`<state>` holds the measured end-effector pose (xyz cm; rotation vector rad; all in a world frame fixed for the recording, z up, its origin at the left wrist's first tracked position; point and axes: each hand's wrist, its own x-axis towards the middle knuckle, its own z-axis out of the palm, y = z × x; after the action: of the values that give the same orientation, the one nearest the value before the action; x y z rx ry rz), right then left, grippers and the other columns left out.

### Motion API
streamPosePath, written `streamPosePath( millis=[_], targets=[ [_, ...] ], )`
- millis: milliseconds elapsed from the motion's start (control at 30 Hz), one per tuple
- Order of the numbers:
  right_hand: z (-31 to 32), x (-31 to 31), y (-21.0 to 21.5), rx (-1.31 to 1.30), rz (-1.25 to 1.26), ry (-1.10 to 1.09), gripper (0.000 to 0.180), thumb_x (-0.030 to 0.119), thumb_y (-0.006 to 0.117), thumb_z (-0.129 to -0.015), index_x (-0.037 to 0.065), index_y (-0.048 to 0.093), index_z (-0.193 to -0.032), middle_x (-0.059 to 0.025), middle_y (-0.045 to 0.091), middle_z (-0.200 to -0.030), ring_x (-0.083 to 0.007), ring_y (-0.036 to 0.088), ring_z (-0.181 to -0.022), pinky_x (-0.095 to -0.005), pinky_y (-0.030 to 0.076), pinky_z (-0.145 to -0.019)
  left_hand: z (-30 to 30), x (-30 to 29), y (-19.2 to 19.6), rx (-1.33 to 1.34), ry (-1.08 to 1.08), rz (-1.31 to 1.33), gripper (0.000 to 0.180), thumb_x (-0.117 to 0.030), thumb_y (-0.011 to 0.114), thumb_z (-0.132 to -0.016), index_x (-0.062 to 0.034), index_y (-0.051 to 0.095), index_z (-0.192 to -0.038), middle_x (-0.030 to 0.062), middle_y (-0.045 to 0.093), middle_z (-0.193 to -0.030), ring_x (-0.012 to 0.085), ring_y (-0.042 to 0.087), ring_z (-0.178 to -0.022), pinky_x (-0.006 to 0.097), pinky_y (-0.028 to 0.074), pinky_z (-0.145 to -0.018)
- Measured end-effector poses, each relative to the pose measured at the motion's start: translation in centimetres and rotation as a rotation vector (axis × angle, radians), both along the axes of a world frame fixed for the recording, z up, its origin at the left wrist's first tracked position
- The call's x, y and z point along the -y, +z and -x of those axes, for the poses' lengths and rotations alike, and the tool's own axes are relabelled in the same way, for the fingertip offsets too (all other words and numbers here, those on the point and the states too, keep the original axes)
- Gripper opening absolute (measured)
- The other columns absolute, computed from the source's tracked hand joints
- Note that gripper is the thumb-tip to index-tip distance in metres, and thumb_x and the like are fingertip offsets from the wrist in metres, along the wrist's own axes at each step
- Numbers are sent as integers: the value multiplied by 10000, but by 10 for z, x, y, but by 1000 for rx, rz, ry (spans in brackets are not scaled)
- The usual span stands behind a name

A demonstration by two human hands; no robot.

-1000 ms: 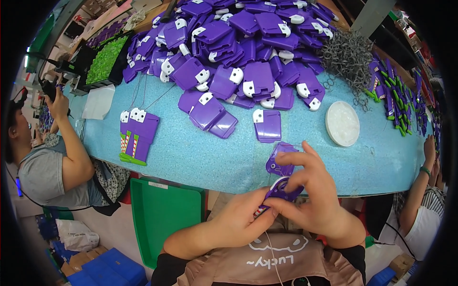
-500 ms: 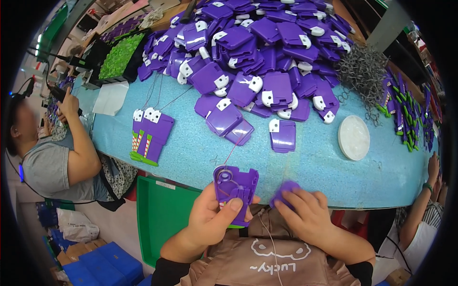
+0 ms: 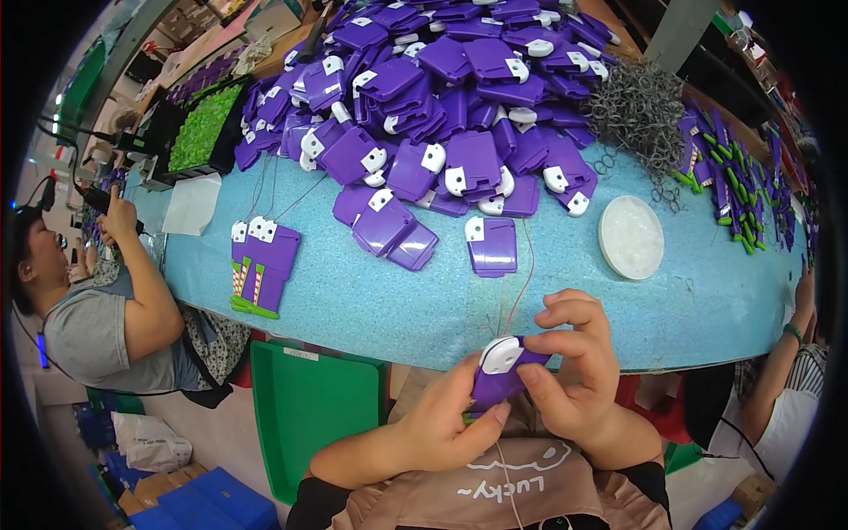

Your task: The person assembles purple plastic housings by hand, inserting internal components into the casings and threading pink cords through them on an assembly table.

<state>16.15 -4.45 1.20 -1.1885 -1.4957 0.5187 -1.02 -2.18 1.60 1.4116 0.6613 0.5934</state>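
Observation:
Both hands are together above the near table edge, around a purple plastic case (image 3: 496, 385) with a white corner piece (image 3: 502, 355) facing up. My left hand (image 3: 444, 422) is closed round its left side and lower end, where a bit of green shows. My right hand (image 3: 576, 375) pinches its right edge between thumb and forefinger, the other fingers lifted. A thin red wire (image 3: 528, 283) rises from the case's top toward a single purple cover (image 3: 493, 246) lying on the table. The inside of the held case is hidden.
A large heap of purple covers (image 3: 442, 102) lies at the back. Beside it are tangled dark metal pieces (image 3: 636, 110) and a white round dish (image 3: 631, 238). Several assembled cases (image 3: 269, 265) lie left. A green tray (image 3: 322, 424) stands below the edge; a co-worker (image 3: 115, 309) sits left.
My right hand has brought its purple piece to the case in my left hand. The case's open inside was showing; now a closed face with the white corner shows.

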Motion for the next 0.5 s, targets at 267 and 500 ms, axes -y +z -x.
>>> streamPosePath(
  millis=[267,500],
  targets=[
    [-8,4,-5,-264,211,213,291,206,772,-645,60,536,-735,-78,538,-741,-199,507,-624,-297,403,-559,10,-9,1,-116,-55,-35,313,-208,586,-850,20,558,-1062,95,597,-797,204,573,-660,279,435,-578],
    [-2,3,9,28,6,329,293,207,779,-624,64,540,-716,-76,539,-695,-228,511,-585,-318,391,-517,17,-25,16,10,-101,-251,363,-285,612,-831,49,620,-972,146,588,-898,211,577,-761,293,455,-655]
  ],
)
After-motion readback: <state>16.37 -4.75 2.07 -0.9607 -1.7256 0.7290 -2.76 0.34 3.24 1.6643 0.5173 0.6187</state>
